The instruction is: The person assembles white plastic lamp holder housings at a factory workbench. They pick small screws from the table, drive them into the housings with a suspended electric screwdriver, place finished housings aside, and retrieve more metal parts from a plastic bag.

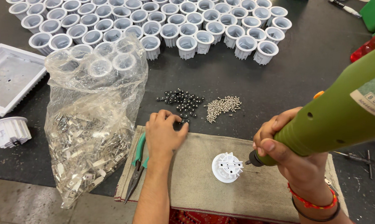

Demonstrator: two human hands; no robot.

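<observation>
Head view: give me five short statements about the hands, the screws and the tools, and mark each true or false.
1. The right hand holds a green power screwdriver. True.
2. The left hand rests on the clear bag. False: it reaches to the pile of dark screws, apart from the bag.
3. The screwdriver's tip is beside a white round part lying on the cloth mat. True.
4. The pliers lie right of the white part. False: they lie at the mat's left edge, beside the left forearm.
5. The silver screws lie right of the dark ones. True.
</observation>
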